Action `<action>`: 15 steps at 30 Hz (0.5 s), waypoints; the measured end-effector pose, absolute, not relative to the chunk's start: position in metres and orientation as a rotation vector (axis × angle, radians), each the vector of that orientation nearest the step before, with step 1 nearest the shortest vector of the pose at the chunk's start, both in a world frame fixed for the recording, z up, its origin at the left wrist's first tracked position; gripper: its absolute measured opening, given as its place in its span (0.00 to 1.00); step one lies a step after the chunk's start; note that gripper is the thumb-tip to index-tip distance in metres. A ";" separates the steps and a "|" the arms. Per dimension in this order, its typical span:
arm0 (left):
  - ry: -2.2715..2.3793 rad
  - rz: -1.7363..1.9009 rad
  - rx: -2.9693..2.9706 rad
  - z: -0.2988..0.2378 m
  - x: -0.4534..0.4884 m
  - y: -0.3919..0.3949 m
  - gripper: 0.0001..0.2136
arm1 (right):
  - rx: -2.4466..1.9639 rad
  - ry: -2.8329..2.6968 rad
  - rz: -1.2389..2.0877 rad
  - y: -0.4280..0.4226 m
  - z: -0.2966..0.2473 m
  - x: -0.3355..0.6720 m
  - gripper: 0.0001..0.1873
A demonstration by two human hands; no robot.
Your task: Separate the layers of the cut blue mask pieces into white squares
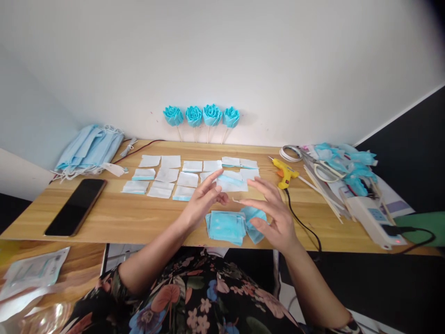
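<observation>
Both my hands hover over the front of the wooden table [132, 215], palms facing each other. My left hand [203, 199] has its fingers stretched out and holds nothing. My right hand [273, 213] is also spread, empty, just above a small stack of blue mask pieces [225, 227] near the table's front edge. Behind my fingers lie several cut white and blue squares [167, 178] in rows.
Several blue fabric roses on sticks [201, 116] lean on the wall. A pile of blue masks [86, 148] and a black phone [76, 206] lie at the left. A yellow glue gun [285, 172], scissors [321, 169], sticks, blue scraps [347, 162] and a power strip [375, 220] are at the right.
</observation>
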State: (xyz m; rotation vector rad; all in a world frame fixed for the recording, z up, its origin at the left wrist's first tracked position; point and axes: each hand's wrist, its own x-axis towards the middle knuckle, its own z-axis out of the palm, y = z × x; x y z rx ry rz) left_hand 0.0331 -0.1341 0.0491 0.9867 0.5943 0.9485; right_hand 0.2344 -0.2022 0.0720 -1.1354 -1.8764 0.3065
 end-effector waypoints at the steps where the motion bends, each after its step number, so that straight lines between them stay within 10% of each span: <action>1: 0.594 0.945 0.990 0.049 0.033 -0.135 0.32 | -1.134 -1.875 0.299 -0.201 0.072 0.234 0.16; 15: 0.640 1.135 0.870 0.038 -0.004 -0.123 0.13 | -1.124 -1.432 0.891 -0.193 0.055 0.230 0.22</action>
